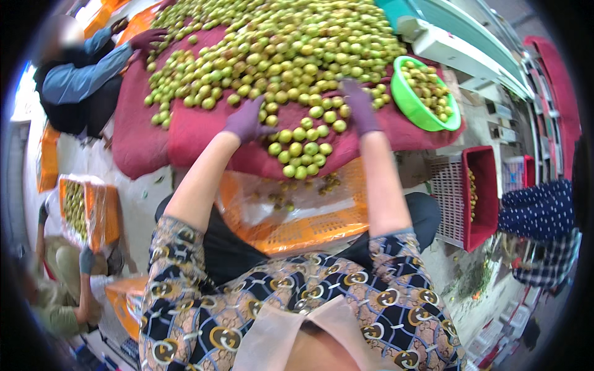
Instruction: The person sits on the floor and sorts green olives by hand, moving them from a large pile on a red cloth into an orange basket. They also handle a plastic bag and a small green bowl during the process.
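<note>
A large heap of green jujubes [297, 51] covers a table draped in dark red cloth [144, 139]. My left hand [246, 121], in a purple glove, rests at the near side of the heap, thumb spread from the fingers beside a few fruits. Across from it, my right hand [361, 109], gloved alike and blurred, reaches in among the fruits; its fingertips are hard to make out. Between both hands a loose group of jujubes [304, 148] runs down to the cloth's near edge. Below that edge, an orange plastic crate [297, 236] lined with clear film holds some small fruits.
At right on the table stands a bright green basin [420, 118] of jujubes, near a pale machine [457, 51]. A red-and-white crate [480, 199] sits on the floor at right. Left are a gloved co-worker [83, 83], another person [65, 278] and a filled orange crate [102, 213].
</note>
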A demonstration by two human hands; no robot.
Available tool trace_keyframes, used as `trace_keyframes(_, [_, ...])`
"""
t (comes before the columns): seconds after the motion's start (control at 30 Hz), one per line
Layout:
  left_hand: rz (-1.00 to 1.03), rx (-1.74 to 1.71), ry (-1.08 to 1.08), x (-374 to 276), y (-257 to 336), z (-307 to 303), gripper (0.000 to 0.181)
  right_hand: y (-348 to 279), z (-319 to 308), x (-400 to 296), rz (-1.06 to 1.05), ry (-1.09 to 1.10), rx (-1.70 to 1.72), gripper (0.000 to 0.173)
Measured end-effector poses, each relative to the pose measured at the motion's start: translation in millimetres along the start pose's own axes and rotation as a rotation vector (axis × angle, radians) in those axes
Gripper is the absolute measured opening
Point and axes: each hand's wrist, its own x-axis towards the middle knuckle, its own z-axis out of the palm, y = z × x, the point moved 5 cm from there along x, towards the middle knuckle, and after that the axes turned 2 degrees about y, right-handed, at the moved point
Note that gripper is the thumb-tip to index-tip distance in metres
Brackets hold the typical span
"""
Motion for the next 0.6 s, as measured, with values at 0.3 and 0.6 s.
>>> trace_keyframes(0.3, [0.172,-0.081,-0.155,-32.2,34.2,23.7,0.092,-17.4,90.6,-8.8,0.114,-0.169,-0.521,0.021])
trace_keyframes(0.6, [0.071,-0.271,0.132,1.0,-14.1,-10.7,0.045,23.7,-148.0,58.2,0.176,0.223,0.777,0.067])
